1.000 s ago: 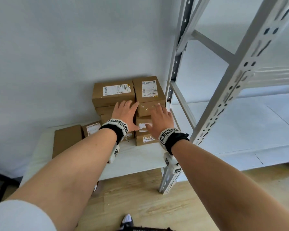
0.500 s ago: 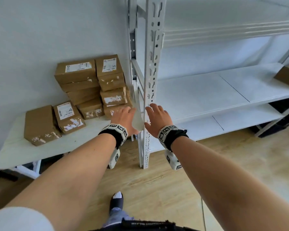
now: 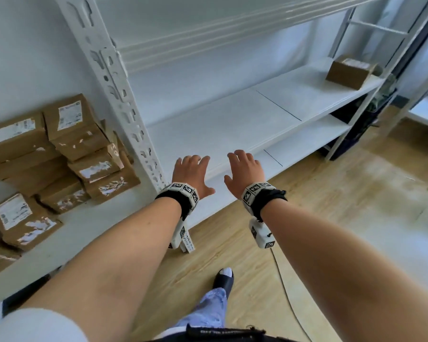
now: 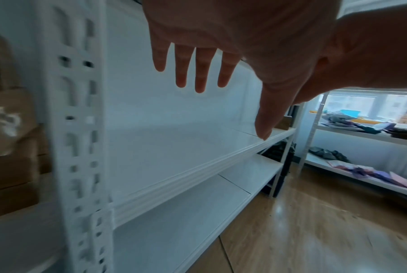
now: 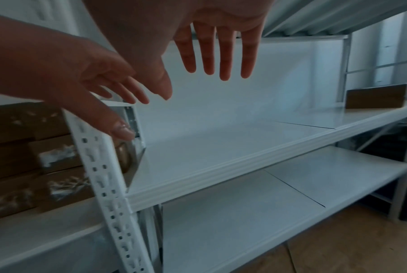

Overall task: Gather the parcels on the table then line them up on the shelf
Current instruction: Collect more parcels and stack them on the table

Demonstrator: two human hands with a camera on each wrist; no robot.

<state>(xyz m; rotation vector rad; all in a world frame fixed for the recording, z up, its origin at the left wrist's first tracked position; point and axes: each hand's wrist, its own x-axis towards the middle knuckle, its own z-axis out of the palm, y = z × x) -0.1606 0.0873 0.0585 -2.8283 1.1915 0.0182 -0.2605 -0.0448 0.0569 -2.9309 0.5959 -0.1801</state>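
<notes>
Several brown cardboard parcels (image 3: 67, 154) with white labels are stacked on the white table (image 3: 84, 228) at the left, against the wall. One more parcel (image 3: 349, 71) lies at the far right end of the white shelf (image 3: 232, 119). My left hand (image 3: 192, 172) and right hand (image 3: 242, 170) hover side by side, palms down, in front of the shelf's left part. Both hold nothing. In the left wrist view the left hand's fingers (image 4: 200, 73) are spread and straight. In the right wrist view the right hand's fingers (image 5: 224, 55) hang straight.
A perforated white upright (image 3: 114, 95) of the shelf frame stands between the table and the shelf. A lower shelf board (image 3: 307, 141) runs underneath. The floor (image 3: 331, 230) is light wood with a cable lying on it. A second rack (image 4: 373, 140) with clutter stands further right.
Both hands left the parcel stack and swung right past the upright to the front of the shelf, empty. My view turned right with them.
</notes>
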